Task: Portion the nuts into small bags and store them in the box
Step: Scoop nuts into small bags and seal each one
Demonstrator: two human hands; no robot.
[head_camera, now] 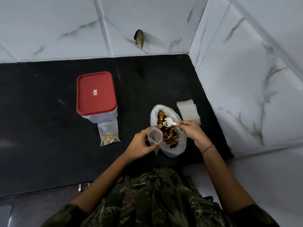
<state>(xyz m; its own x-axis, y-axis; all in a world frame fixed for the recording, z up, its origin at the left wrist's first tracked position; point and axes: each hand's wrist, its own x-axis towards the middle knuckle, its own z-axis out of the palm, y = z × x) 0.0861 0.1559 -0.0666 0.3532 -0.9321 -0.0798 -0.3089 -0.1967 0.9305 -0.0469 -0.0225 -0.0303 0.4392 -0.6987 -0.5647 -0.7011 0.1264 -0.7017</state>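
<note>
A large white bag (176, 149) lies open on the black counter, full of mixed nuts (170, 136). My left hand (139, 145) holds a small clear bag (155, 136) upright with its mouth open, right beside the nut bag. My right hand (191, 130) grips the handle of a white plastic spoon (169, 122), whose bowl hovers over the nuts. A filled small bag (109, 133) of nuts rests against the front of the clear box. The box (98, 117) has its red lid (95, 93) shut.
A stack of flat empty small bags (188, 111) lies to the right of the nut bag. White marble-tiled walls close off the counter (49, 128) at the back and right. A dark lump (139, 38) sticks out of the back wall.
</note>
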